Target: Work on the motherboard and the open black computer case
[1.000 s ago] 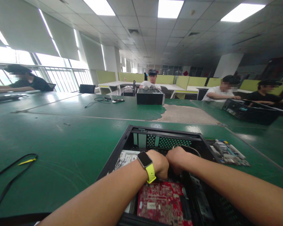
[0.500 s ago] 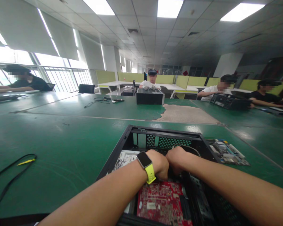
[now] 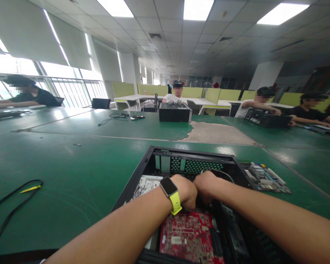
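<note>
An opened black computer case [image 3: 194,152] lies in front of me. Both my hands are down inside it, side by side and almost touching at the knuckles. My left hand [image 3: 185,189], with a watch on a yellow-green band [image 3: 176,202] at its wrist, is curled closed above the far end of a red circuit board [image 3: 185,234]. Just to its right my right hand [image 3: 205,185] is also closed, near a pale cable [image 3: 222,173]. My fingertips point down out of sight, so what they grip cannot be made out.
Right of the case lies a loose motherboard [image 3: 266,178] on the green table [image 3: 71,157]. A black cable with a yellow tie [image 3: 30,189] is at left. Across the table, people sit with another case [image 3: 175,113] and a dark chassis [image 3: 266,118].
My hands and the case stay practically where they were. At the far right, a co-worker in white has moved an arm over the dark chassis.
</note>
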Demonstrator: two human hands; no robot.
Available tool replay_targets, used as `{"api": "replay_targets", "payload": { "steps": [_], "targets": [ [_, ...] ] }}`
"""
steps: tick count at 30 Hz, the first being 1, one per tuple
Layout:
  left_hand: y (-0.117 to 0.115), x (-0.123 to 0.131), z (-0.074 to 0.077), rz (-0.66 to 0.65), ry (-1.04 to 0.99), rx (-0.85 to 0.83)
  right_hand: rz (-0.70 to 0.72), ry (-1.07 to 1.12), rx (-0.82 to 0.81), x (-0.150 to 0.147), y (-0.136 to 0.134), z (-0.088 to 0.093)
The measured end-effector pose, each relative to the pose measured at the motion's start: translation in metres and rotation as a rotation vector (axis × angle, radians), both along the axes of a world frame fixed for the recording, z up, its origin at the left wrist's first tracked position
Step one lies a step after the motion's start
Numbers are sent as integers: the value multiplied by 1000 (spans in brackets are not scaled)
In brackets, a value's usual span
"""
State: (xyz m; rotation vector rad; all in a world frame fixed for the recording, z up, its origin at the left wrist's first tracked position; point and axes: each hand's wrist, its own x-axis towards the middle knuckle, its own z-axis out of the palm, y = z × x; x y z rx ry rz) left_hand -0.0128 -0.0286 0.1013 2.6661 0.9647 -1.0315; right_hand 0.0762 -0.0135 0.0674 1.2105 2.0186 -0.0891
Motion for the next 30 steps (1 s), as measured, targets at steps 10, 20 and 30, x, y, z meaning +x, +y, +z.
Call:
{"api": "replay_targets", "payload": {
  "steps": [10,20,30],
  "targets": [
    [1,-1,-2,16,-18,13,5,10,8,2,3,-8],
    [0,-1,1,11,4,-2,-17,3,-8,-1,0,2],
    [0,-1,-7,-1,-16,49,-24,53,166,11,-7,14]
  ]
}}
